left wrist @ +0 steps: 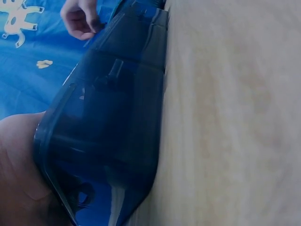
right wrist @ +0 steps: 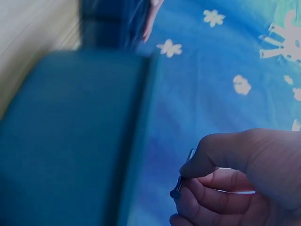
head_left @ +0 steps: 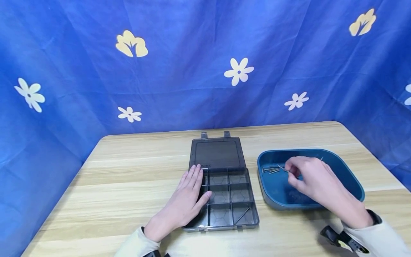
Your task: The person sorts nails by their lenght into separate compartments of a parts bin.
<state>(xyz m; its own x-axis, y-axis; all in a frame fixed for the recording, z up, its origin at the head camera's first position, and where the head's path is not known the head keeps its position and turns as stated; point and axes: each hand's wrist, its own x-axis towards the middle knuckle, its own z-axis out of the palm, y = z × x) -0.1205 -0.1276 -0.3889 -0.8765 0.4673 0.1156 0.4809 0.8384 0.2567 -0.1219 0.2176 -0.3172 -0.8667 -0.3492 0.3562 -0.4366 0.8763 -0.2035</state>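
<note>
A dark see-through compartment box [head_left: 219, 196] lies with its lid [head_left: 217, 152] folded back. My left hand [head_left: 184, 201] rests on its left side, fingers straight, hiding part of the left column. One nail [head_left: 242, 216] lies slanted in the front right compartment. Over the blue tub [head_left: 279, 200], my right hand [head_left: 313, 176] pinches a nail [right wrist: 178, 184] between thumb and forefinger. Its flat head points down in the right wrist view. Several loose nails [head_left: 271, 170] lie at the tub's left inside, partly behind the hand.
The tub stands right of the box on a wood-grain table [head_left: 135, 171]. A blue flowered curtain [head_left: 179, 71] hangs behind the table and along its sides. Two latches [head_left: 227, 134] stick out from the lid's far edge.
</note>
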